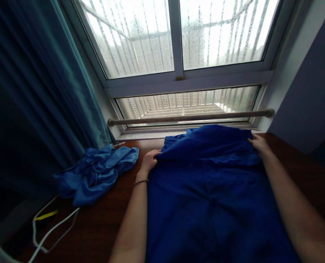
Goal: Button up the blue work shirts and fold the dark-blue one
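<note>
now i'm making my left hand point(150, 160) and right hand point(258, 143) hold the dark blue garment point(206, 190) by its sides on brown wood point(103, 223); maybe i'm straightening it, likely needing even pulls next.

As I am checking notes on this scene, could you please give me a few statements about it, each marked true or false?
1. The left hand grips the dark blue cloth. True.
2. The right hand is clear of that cloth. False: its fingers hold the cloth's far right corner.
3. The lighter blue cloth lies crumpled near the curtain. True.
4. The bracelet is on the right wrist. False: it is on the left wrist.
5. A rail runs across the lower part of the window. True.
</note>
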